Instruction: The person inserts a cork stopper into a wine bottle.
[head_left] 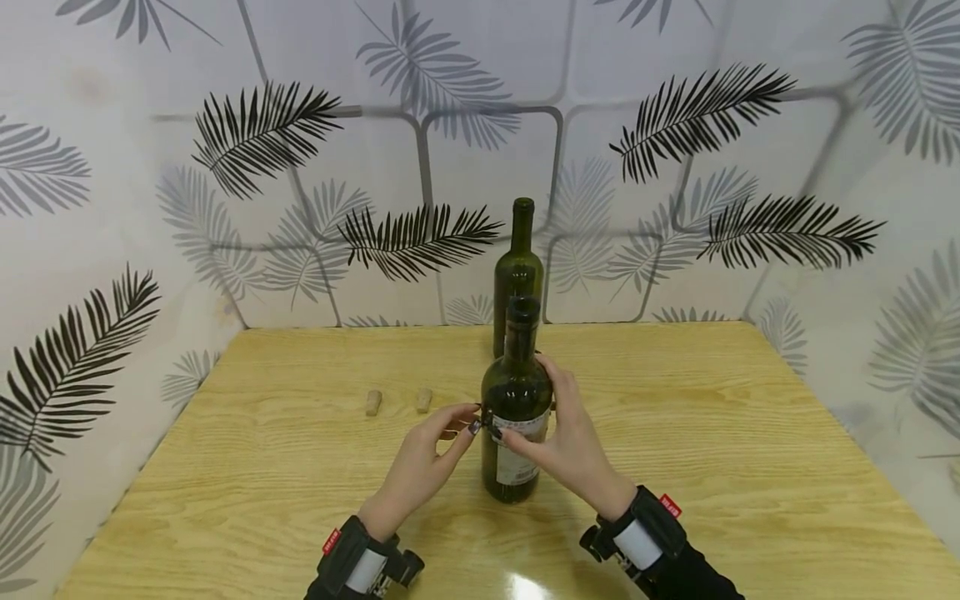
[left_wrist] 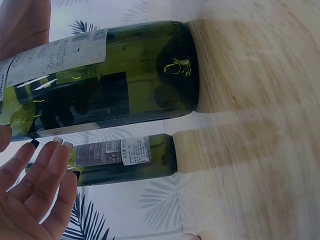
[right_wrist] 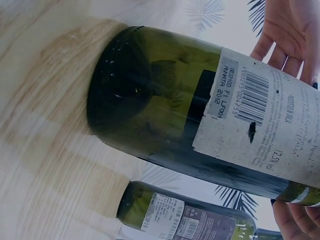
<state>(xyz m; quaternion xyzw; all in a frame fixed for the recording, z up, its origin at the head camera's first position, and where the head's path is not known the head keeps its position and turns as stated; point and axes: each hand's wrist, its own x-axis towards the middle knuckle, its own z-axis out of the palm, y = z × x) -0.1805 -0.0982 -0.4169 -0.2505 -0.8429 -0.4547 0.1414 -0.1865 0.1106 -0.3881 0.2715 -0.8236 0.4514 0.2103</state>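
Note:
A green wine bottle (head_left: 516, 392) with a white label stands upright on the table. My right hand (head_left: 573, 433) grips its right side, thumb across the front label and fingers behind the glass. At the left side of the same bottle is my left hand (head_left: 423, 467), its thumb and fingertips right at the glass. In the left wrist view the left fingers (left_wrist: 45, 195) are extended and spread a little beside the bottle. The bottle's barcode label (right_wrist: 255, 115) shows large in the right wrist view, with a small dark shape seen through the glass near the base.
Directly behind stands a second green wine bottle (head_left: 522, 258), with dark and white labels in the wrist views. Two corks (head_left: 373, 403) lie to the left on the wooden table (head_left: 675, 450). A leaf-patterned backdrop (head_left: 480, 167) rises at the table's far edge and at both sides.

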